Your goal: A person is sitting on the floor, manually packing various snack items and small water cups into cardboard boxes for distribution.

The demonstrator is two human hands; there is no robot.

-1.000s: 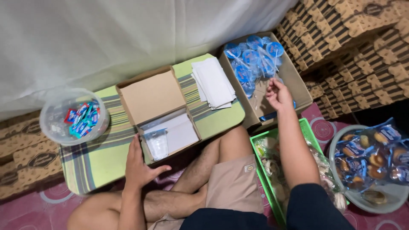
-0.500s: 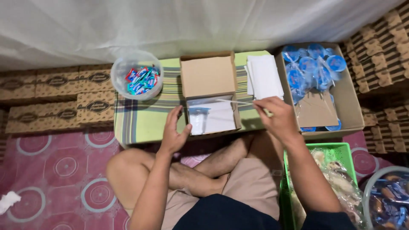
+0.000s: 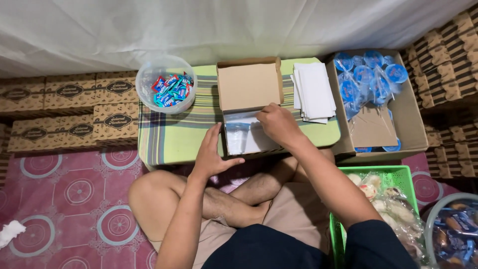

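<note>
Left hand: grip wide, palm against the left wall of the open cardboard box.
Right hand: inside the box, fingers curled; whether they pinch anything I cannot tell.
Box: on the striped table, lid up.
Nearby: candy tub, white paper stack.

you are facing one open cardboard box, one candy tub, one paper stack, one green basket.
</note>
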